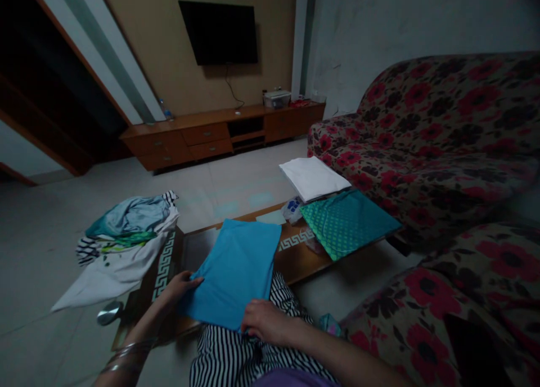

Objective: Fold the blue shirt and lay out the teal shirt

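A bright blue folded cloth (238,263) lies partly on the low table and reaches toward my lap; its garment type does not show. My left hand (184,286) pinches its left edge, thumb on top and the other fingers hidden underneath. At the near right corner, my right hand (266,321) has its fingers curled on the cloth's edge. Beyond it, on the table's right end, rest a teal and green patterned folded cloth (350,221) and a white folded cloth (314,178). Rumpled clothes (130,229) are heaped at the table's left end.
The low wooden table (301,263) has a glass-like top with a key-pattern border. A plastic bag (292,210) sits between the cloths. Flowered sofas (422,134) stand along the right. A TV cabinet (211,134) is at the far wall, under a television (221,34).
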Demonstrator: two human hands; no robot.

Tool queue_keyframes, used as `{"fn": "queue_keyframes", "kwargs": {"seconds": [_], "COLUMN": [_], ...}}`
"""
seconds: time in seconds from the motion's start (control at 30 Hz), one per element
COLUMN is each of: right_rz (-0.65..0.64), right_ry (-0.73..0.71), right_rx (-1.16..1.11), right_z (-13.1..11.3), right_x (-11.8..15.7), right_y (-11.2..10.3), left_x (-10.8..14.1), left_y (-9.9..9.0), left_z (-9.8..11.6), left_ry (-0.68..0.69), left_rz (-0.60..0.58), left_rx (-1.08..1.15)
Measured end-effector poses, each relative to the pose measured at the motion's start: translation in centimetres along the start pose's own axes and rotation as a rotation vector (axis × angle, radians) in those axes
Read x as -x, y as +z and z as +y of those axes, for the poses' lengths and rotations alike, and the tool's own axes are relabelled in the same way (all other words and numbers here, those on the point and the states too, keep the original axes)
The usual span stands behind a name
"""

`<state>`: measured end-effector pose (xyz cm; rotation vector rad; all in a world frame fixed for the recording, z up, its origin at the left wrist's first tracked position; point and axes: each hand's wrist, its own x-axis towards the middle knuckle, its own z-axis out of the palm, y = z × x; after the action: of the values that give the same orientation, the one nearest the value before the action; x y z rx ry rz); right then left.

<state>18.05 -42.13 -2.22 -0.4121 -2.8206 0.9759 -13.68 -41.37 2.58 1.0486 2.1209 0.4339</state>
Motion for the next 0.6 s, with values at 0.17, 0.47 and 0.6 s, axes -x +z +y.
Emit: {"fn": "queue_keyframes", "kwargs": {"seconds": [0.17, 0.47, 0.6], "right_rz": [0.175, 0.357, 0.288], "right_ry": [0.129, 0.933, 0.933], "right_rx": [-0.123, 0.205, 0.224], "right_z": [2.7, 13.0, 13.8], "right_x": [-1.1, -6.1, -7.6], "right_y": [-5.1, -14.0, -13.5], "left_x": [-0.4, -5.8, -10.9], "left_y": [-0.4, 3.1, 4.8], "left_z": [-3.4, 4.5, 12.1], "left_ry": [0.028, 0.531, 0.672], "left_rz": [-0.053, 0.196, 0.029], "left_rx": [-0.072, -0.597, -0.647]}}
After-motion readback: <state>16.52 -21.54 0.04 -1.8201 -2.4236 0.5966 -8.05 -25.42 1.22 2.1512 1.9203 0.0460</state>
